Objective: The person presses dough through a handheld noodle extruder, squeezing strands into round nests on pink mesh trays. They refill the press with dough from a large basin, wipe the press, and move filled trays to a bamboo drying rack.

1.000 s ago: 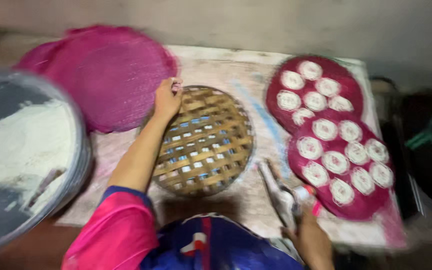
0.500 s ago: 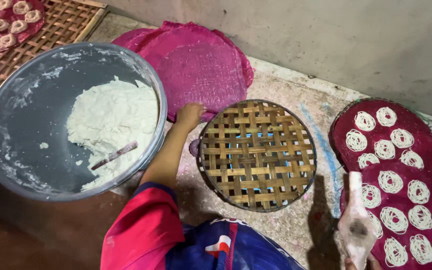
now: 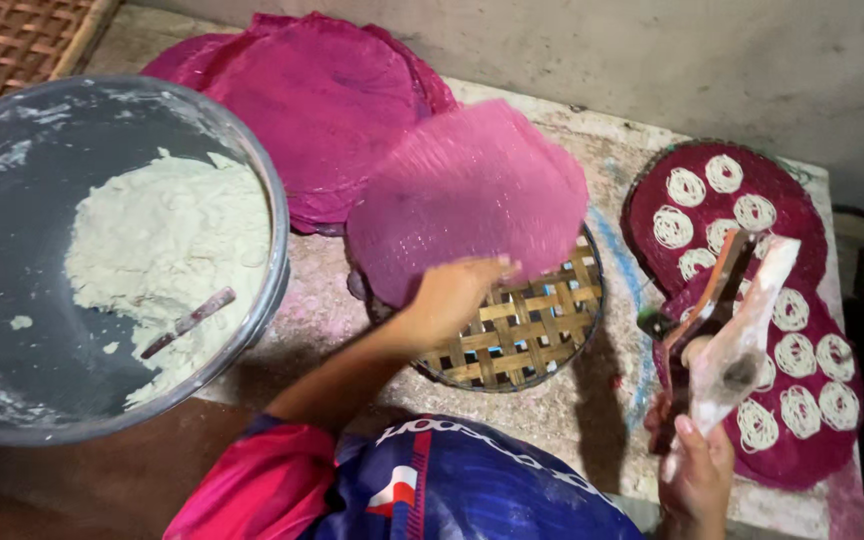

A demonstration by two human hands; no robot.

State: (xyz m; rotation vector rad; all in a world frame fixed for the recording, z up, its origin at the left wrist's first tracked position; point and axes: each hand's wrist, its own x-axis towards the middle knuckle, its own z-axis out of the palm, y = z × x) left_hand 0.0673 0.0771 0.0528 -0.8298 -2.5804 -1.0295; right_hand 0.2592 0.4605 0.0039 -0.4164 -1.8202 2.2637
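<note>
At the far left a wide grey basin (image 3: 102, 260) sits on the worktop (image 3: 592, 420), about half filled with pale dough (image 3: 162, 260), and a thin stick (image 3: 189, 322) lies in the dough near its lower edge. Behind the basin, toward the wall, a stack of round pink mesh mats (image 3: 302, 100) lies flat. Next to the right, the left hand (image 3: 452, 295) grips the near edge of one pink mesh mat (image 3: 467, 195) and holds it tilted over a round woven bamboo tray (image 3: 522, 330); the mat covers the tray's far left part, and the rest of the lattice is bare. Whether the mat touches the tray cannot be told. Further right, the right hand (image 3: 697, 475) is clenched around a hand press (image 3: 727, 330) smeared with dough, holding it upright above the worktop's near edge. At the far right lie two dark red mats (image 3: 802, 330), one partly over the other, both already covered with white coiled noodle rounds (image 3: 687, 185). Judging by this, two mats appear filled, the mat in the left hand carries nothing so far, and a good amount of dough remains in the basin, so the work looks well short of its end.
</note>
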